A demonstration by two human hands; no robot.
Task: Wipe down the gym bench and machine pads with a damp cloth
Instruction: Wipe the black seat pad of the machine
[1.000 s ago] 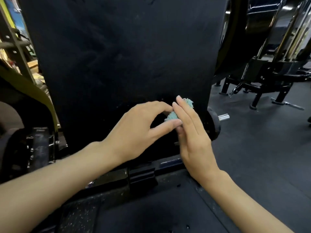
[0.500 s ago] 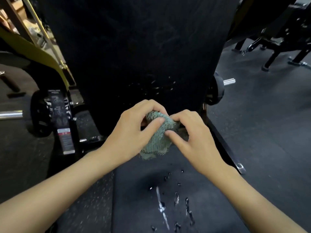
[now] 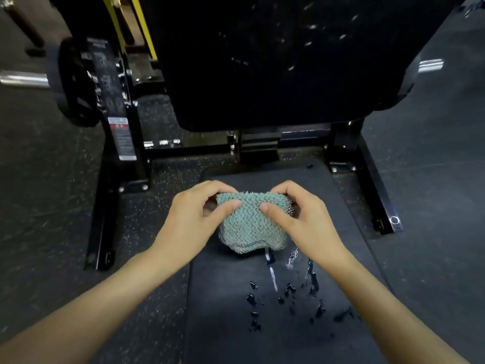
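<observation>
The left hand (image 3: 191, 222) and right hand (image 3: 301, 219) are close together, both pinching one bunched teal cloth (image 3: 249, 224) between thumb and curled fingers. The thumbs lie on its near face and almost meet. The cloth hangs above the far half of the black padded surface (image 3: 223, 311); whether its lower edge touches the pad I cannot tell. Water drops (image 3: 288, 287) and streaks sit on the surface just below and nearer than the cloth. Behind stands the upright back pad (image 3: 262, 74), also speckled with droplets. A black frame (image 3: 115, 185) with a label (image 3: 122, 139) stands at left on the speckled floor (image 3: 39, 193).
</observation>
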